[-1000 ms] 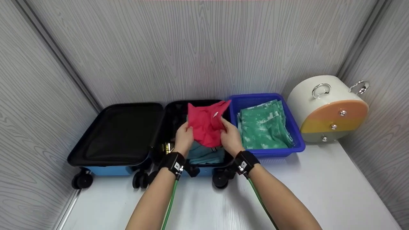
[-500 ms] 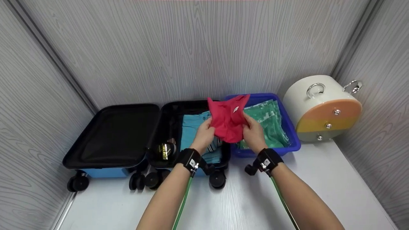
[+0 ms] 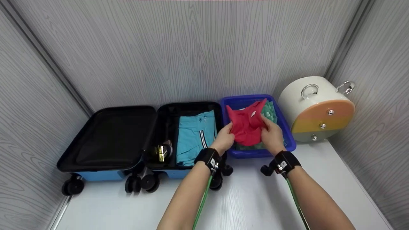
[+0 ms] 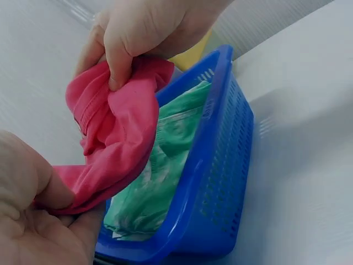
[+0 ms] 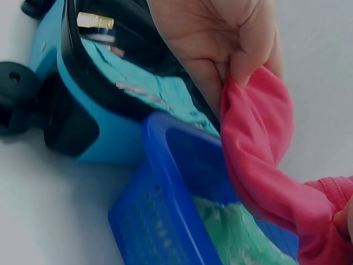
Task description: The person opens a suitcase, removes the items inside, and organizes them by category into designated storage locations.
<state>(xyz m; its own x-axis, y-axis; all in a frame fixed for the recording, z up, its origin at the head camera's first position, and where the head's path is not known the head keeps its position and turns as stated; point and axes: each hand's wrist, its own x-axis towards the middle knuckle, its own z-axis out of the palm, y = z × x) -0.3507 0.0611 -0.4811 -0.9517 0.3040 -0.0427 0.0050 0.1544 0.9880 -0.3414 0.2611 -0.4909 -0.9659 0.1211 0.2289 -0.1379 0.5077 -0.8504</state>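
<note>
A small red garment (image 3: pixel 246 124) with a white tag is held up over the blue plastic basket (image 3: pixel 255 154). My left hand (image 3: pixel 224 139) pinches its left side, the thumb on top of the cloth. On the opposite side, my right hand (image 3: pixel 272 135) pinches the red cloth the same way. Between the hands the fabric sags in folds, as the left wrist view also shows. Below it in the basket lies folded green and white patterned cloth (image 4: pixel 176 143), partly hidden by the garment and the right hand.
Left of the basket, an open blue suitcase with black lining (image 3: pixel 169 111) holds folded light-blue clothing (image 3: pixel 193 137) and a small gold-and-black item (image 3: pixel 162 153). Its other half (image 3: pixel 111 137) lies farther left. A white drum-shaped box (image 3: pixel 306 95) with a coloured front stands right of the basket.
Both hands have carried the red garment rightward from above the suitcase to above the basket. The light-blue clothing in the suitcase has come into fuller view. The head view has shifted slightly right.
</note>
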